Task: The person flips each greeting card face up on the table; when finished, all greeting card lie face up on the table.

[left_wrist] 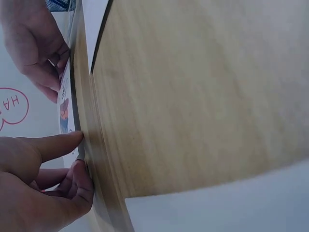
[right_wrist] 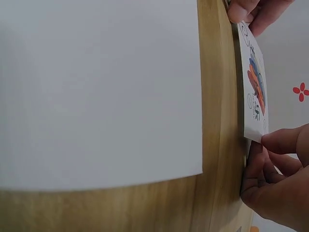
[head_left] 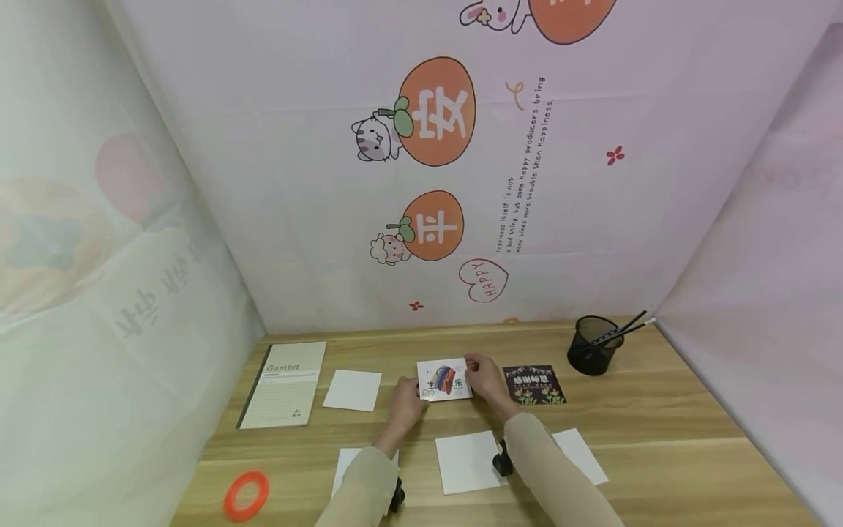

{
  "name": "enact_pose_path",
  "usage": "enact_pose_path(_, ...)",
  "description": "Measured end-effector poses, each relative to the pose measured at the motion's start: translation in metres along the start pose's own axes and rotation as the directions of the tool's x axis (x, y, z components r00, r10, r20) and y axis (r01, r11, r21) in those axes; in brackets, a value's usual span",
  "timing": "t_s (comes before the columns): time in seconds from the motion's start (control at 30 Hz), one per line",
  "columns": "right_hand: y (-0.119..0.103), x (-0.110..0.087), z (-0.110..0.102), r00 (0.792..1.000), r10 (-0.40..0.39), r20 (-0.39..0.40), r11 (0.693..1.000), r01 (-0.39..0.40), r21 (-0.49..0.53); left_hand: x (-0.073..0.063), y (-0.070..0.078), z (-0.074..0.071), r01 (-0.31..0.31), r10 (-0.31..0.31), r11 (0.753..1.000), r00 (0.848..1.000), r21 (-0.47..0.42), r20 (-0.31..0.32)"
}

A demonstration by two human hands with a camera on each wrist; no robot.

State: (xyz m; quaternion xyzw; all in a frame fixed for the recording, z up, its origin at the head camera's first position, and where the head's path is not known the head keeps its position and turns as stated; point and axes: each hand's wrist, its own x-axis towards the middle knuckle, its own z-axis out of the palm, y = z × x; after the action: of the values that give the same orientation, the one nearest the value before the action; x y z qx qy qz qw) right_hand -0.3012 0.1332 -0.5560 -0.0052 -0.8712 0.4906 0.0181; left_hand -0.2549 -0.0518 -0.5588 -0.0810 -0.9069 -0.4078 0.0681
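A white square card (head_left: 444,379) with a colourful picture and dark lettering is held by both hands near the back middle of the table. My left hand (head_left: 406,406) pinches its left edge between thumb and fingers; the left wrist view shows that thumb (left_wrist: 63,145) on the printed face. At the opposite edge, my right hand (head_left: 487,379) pinches the card by a corner, as the right wrist view shows with its thumb (right_wrist: 280,140). Just right of the right hand lies a dark card (head_left: 535,384) printed with flowers and pale lettering.
Blank white cards lie at the left (head_left: 352,389), front middle (head_left: 469,462) and partly under the sleeves. A notebook (head_left: 285,384) is at the far left, with an orange-red ring (head_left: 230,505) in front. A black mesh pen holder (head_left: 588,357) stands back right. A printed sheet wall rises behind.
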Motion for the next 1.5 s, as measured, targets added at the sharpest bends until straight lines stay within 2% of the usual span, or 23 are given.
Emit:
enact_pose_path(0.17, 0.0017, -0.0005, 0.0009, 1.000, -0.019, 0.001, 1.000, 0.019, -0.019, -0.0001, 0.0009, -0.0001, 0.000, -0.001, 0.999, 0.999, 0.040, 0.032)
enact_pose_path(0.47, -0.0005, -0.0009, 0.0014, 0.999, 0.017, 0.041, 0.998, -0.014, -0.057, 0.0015, -0.0008, 0.0004, 0.023, -0.041, 0.984, 0.994, 0.175, 0.099)
enact_pose_path(0.77, -0.0007, -0.0007, 0.0037, 0.999, 0.003, 0.034, 0.997, 0.000, -0.083, -0.0005, -0.0002, 0.0035, -0.014, -0.008, 0.964, 0.997, 0.264, 0.082)
enact_pose_path(0.97, -0.0006, -0.0001, 0.0040, 0.999, 0.010, 0.047, 0.993, -0.004, -0.116, -0.0016, 0.0007, 0.0020, -0.011, -0.010, 0.965, 0.997, 0.263, 0.079)
enact_pose_path(1.3, 0.0014, 0.0001, 0.0058, 0.999, -0.022, 0.046, 0.983, 0.030, -0.180, -0.0037, 0.0006, 0.0002, 0.002, -0.024, 0.968, 0.996, 0.250, 0.083)
enact_pose_path(1.5, 0.0015, 0.0041, 0.0055, 0.999, 0.001, 0.037, 0.985, 0.006, -0.174, -0.0015, 0.0032, -0.0013, 0.003, -0.026, 0.965, 0.996, 0.262, 0.082)
